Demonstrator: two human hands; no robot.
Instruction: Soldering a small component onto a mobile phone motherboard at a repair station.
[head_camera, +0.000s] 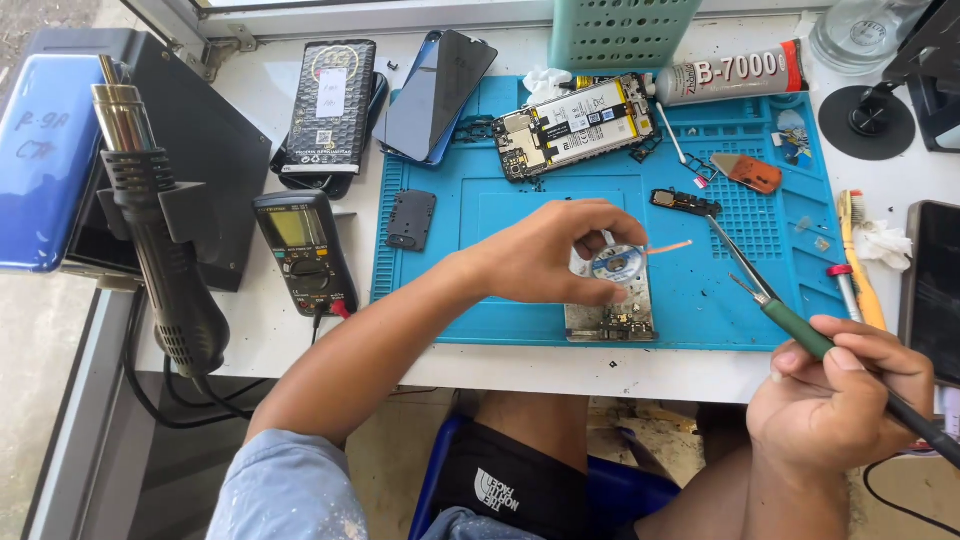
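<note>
My left hand (555, 250) holds a small round blue spool of copper braid (612, 263), with a strip of braid (668, 246) sticking out to the right. Just under the spool lies a small circuit board on a metal plate (612, 318), on the blue work mat (700, 290). My right hand (835, 385) grips a green-handled soldering iron (790, 320); its tip (712, 222) points up and left, near a small black part (685, 203). An opened phone (572, 125) with its battery showing lies at the mat's far edge.
A hot-air gun (160, 230) stands in a holder at the left beside a multimeter (303, 250). Phone screens (435, 95), a black box (332, 95), a glue tube (735, 72), a green basket (620, 30), a toothbrush (860, 260) and another phone (935, 285) surround the mat.
</note>
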